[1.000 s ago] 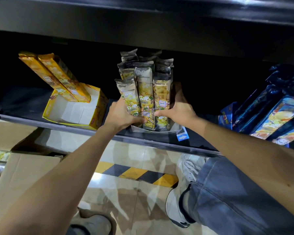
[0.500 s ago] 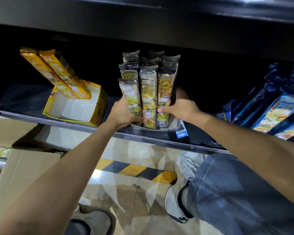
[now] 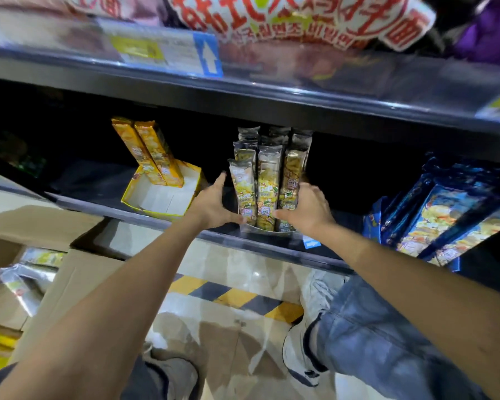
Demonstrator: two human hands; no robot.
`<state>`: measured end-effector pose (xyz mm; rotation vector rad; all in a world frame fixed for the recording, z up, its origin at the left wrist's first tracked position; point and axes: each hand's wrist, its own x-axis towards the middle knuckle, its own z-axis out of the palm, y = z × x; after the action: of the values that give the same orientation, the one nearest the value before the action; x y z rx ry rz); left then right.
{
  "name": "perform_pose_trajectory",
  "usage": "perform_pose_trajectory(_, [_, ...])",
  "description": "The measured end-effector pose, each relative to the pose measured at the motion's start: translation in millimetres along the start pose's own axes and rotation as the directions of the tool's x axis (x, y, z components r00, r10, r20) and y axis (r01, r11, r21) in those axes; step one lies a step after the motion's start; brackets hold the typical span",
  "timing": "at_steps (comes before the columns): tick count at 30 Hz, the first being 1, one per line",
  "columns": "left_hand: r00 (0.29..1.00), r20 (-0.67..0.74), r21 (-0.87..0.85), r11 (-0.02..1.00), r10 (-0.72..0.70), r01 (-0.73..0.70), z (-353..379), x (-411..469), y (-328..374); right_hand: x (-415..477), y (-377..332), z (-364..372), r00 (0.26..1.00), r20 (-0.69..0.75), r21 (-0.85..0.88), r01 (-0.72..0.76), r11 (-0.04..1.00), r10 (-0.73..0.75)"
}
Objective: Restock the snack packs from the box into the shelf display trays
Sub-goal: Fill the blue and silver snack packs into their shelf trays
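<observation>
Several silver and yellow snack packs [image 3: 267, 180] stand upright in a low grey display tray [image 3: 283, 233] on the dark shelf [image 3: 223, 239]. My left hand [image 3: 211, 204] is at their left side with fingers spread; only its thumb touches the bottom of the front left pack. On the right side, my right hand [image 3: 311, 209] has fingers against the right pack and its thumb on the front. More silver packs [image 3: 26, 281] lie in the open cardboard box [image 3: 70, 284] at the lower left.
A yellow display tray [image 3: 156, 203] with two leaning yellow packs [image 3: 147, 151] sits left of my hands. Blue packs [image 3: 445, 215] lean at the right. The upper shelf [image 3: 272, 90] hangs close overhead. My jeans knee [image 3: 387, 342] and shoes are on the floor below.
The view has tilted up, so the upper shelf and its goods now show. My left hand has loosened and spread away from the packs. My right hand stays on their right side.
</observation>
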<state>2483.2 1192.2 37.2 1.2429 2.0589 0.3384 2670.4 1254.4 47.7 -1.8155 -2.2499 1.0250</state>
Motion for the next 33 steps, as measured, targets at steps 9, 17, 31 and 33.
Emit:
perform_pose_trajectory(9, [0.981,-0.134,0.364,0.928,0.14,-0.083,-65.5,-97.5,-5.4,-68.4,-82.6,-25.2,0.918,0.167,-0.277,0.393,0.877,-0.359])
perform_pose_trajectory(17, [0.932,-0.357,0.302,0.937,-0.061,0.177,-142.1,-231.4,-68.5,-154.0,-201.1,-9.7,0.764,0.279,-0.321,0.645,0.693,-0.582])
perform_pose_trajectory(31, [0.752,-0.498,0.08,0.841,-0.431,0.535,-161.3,-283.1,-277.5,-173.5,-361.1,194.6,0.416,0.578,-0.309,0.908,0.283,-0.702])
perform_pose_trajectory(33, [0.736,-0.495,0.075,0.822,-0.461,0.565,-146.7,-261.8,-309.5,-153.9,-371.4,239.4,0.418,0.594,-0.312,0.907,0.282,-0.687])
